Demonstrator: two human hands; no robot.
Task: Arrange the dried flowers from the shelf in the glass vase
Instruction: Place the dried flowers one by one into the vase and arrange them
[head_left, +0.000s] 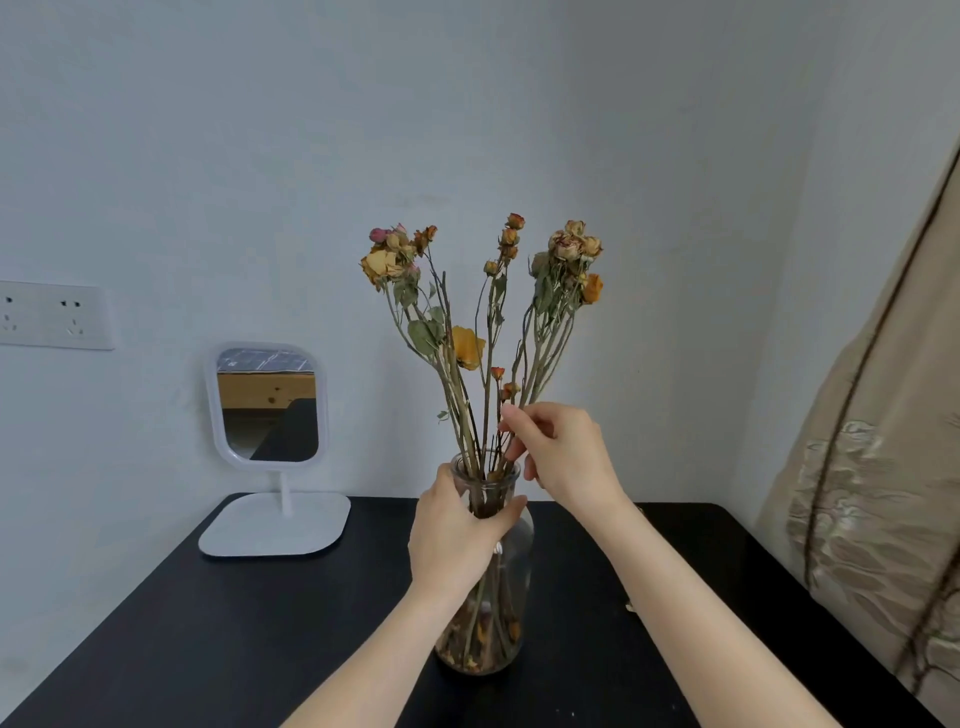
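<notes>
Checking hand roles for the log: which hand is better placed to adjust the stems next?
Right. The right hand pinches the stems just above the mouth of the vase, so it can likely shift them directly. The left hand grips the vase's neck, steadying it.

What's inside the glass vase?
Dried flower stems stand in the glass vase, with fallen bits at the bottom. The left hand gripping its neck hides the stems there.

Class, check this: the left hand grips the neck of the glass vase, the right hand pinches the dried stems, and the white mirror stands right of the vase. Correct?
One error: the head view shows the white mirror standing left of the glass vase, not right. The left hand does grip its neck, and the right hand pinches the dried stems.
</notes>
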